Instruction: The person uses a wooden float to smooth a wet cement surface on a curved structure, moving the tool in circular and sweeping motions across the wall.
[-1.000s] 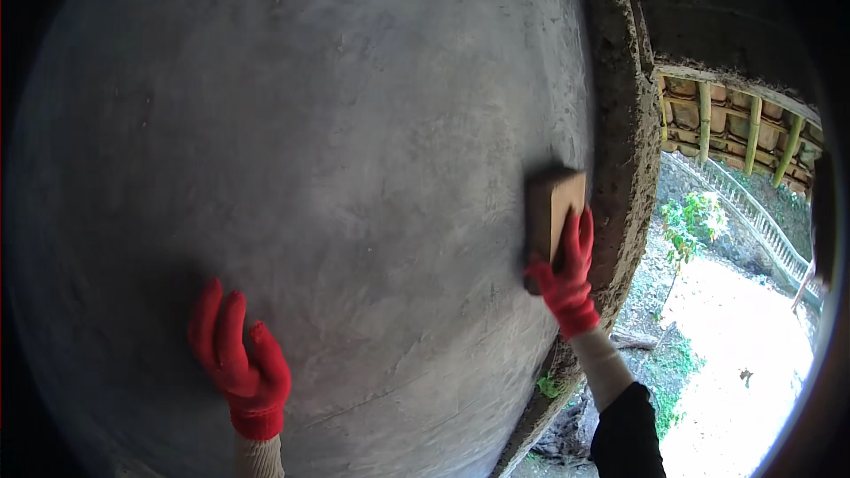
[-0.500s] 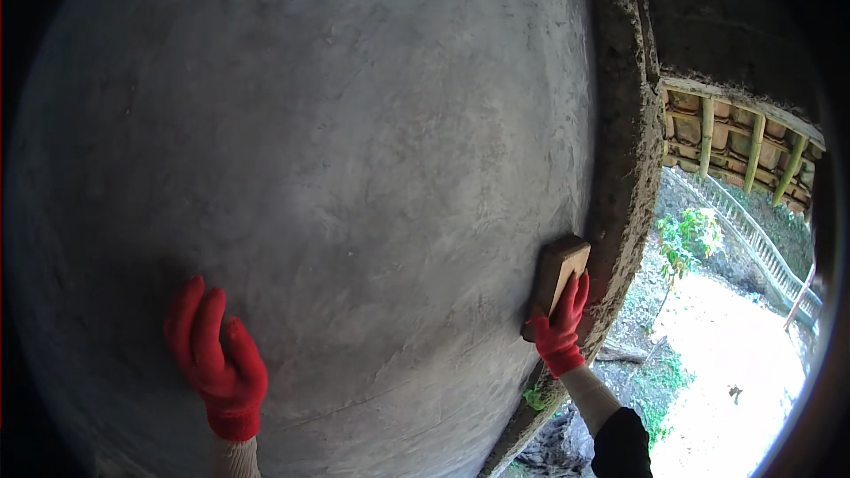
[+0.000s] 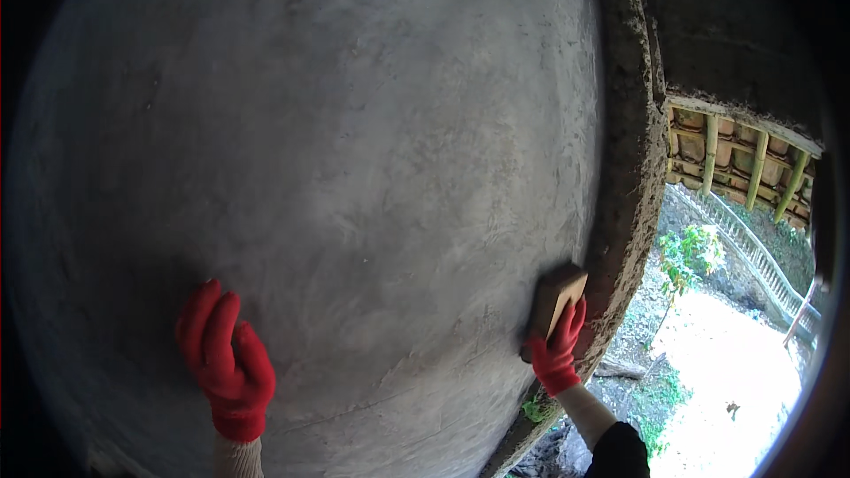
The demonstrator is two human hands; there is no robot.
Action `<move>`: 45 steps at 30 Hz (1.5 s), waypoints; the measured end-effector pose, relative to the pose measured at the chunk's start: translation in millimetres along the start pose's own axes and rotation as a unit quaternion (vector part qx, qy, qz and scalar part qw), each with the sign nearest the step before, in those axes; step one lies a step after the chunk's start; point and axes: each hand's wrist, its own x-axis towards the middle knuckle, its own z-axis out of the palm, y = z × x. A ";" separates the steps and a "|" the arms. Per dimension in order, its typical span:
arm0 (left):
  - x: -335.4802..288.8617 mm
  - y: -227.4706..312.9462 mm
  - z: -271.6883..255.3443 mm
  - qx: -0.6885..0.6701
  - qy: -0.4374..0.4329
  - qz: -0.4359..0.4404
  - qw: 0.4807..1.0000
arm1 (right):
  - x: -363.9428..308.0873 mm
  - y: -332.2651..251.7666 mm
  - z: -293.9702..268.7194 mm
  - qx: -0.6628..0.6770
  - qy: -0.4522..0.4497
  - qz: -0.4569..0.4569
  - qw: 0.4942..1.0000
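My right hand (image 3: 558, 354), in a red glove, grips a rectangular wooden block (image 3: 560, 292) with a pale tan back and darker sides. The block lies against the grey plastered wall (image 3: 354, 168), close to its right-hand edge. Farther left, my left hand (image 3: 226, 363) wears a matching red glove and holds nothing. Its fingers are slightly bent, with the thumb apart from them. Whether its fingertips touch the wall cannot be told. The wall surface is smooth in places, with faint streaks and small pits.
A rough, earthy border (image 3: 633, 177) runs down the wall's right side. Beyond it are a tiled roof (image 3: 739, 159) on poles, a pale railing (image 3: 757, 257), a leafy plant (image 3: 691, 257) and brightly lit ground (image 3: 717, 372) lower down.
The whole view has shifted, so the scene sits slightly lower in the picture. My right hand and the block have slid a little down along the wall. My left hand stays nearly in place.
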 end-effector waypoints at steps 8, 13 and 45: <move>0.1 0.7 0.0 0.007 -0.006 0.000 1.000 | 211.6 -40.8 -7.7 0.036 0.022 -0.015 0.999; -2.1 -3.1 -1.5 0.011 -0.003 0.008 1.000 | 209.2 -49.1 -4.2 0.091 0.056 0.036 0.994; -1.2 -5.3 -6.1 -0.038 0.011 0.020 0.999 | 168.5 -165.8 19.3 0.131 0.015 0.069 0.989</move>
